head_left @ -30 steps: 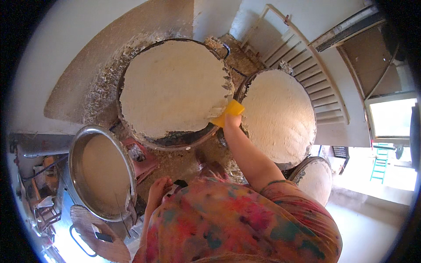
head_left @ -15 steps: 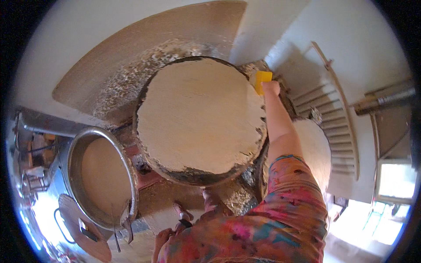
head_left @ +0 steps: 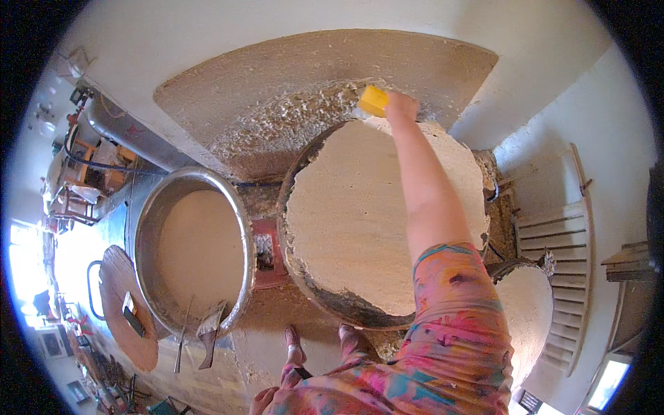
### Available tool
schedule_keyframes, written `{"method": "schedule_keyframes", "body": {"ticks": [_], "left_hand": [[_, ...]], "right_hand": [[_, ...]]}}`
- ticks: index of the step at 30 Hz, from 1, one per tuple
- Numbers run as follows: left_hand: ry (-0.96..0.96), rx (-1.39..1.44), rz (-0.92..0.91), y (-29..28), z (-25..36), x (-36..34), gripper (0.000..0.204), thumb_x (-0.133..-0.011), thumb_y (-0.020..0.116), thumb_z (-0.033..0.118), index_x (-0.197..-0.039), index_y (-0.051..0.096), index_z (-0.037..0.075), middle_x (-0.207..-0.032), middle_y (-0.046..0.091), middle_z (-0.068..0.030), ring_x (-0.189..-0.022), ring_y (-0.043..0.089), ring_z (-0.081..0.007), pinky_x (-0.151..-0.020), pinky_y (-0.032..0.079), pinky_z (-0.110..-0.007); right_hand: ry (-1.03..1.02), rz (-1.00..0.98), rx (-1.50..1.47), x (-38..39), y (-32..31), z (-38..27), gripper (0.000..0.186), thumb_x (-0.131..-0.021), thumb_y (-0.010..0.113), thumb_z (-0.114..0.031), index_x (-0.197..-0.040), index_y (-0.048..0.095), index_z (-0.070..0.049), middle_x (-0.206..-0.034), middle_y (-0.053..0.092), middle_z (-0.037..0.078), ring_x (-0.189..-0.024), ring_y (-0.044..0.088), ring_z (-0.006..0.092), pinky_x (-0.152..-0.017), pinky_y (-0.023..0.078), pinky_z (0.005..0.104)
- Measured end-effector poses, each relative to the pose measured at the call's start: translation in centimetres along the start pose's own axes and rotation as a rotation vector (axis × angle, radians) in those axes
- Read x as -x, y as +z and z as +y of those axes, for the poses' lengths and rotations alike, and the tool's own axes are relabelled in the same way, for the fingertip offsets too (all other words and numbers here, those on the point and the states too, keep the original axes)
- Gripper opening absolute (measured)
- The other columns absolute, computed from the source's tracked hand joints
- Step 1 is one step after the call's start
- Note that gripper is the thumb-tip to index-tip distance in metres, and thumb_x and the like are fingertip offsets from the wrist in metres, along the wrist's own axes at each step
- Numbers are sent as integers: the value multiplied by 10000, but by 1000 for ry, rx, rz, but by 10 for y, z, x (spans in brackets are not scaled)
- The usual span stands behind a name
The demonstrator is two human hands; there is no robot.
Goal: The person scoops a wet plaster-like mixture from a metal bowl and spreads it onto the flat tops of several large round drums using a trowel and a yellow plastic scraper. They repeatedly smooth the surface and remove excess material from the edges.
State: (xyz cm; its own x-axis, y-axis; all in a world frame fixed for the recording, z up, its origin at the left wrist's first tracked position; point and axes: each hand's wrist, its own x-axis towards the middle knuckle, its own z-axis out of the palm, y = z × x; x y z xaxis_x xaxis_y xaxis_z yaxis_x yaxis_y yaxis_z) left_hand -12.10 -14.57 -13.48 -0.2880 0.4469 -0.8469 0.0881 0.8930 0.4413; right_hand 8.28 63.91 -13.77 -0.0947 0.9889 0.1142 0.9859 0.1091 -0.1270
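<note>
Fingers of our right hand (head_left: 402, 108) clamp a yellow scraper (head_left: 374, 101) at the far edge of the big round pan (head_left: 349, 306) of pale paste (head_left: 346, 214); our left hand (head_left: 263, 400) sits low beside our shirt (head_left: 460, 325), and we cannot tell how its fingers stand.

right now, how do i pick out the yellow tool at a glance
Start with the wide round pan near the middle, covered by a pale layer. At its far edge, by the brown, splattered wall patch, the right hand holds the flat yellow tool. Its bright, solid yellow sets it apart from the pale and brown surfaces around it.
</note>
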Motion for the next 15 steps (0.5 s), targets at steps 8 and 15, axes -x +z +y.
{"method": "schedule_keyframes", "body": {"ticks": [8,15], "left_hand": [[23,85,14,-13,-16,5,270,-812,512,214,-1029,575,65,-964,598,-97,-897,565,-197,-792,428,-283],[580,-433,-102,-49,-9,-38,242,-738,553,259,-906,601,92,-1009,578,-75,-977,526,-253,-840,412,-348]], "right_hand": [[-320,268,-5,44,-21,-70,126,-701,563,-198,-804,597,-134,-745,611,81,-752,590,253,-606,440,379],[131,435,-485,196,-81,47,323,-735,616,-262,-938,496,-40,-796,576,195,-743,558,359,-664,434,437]]}}
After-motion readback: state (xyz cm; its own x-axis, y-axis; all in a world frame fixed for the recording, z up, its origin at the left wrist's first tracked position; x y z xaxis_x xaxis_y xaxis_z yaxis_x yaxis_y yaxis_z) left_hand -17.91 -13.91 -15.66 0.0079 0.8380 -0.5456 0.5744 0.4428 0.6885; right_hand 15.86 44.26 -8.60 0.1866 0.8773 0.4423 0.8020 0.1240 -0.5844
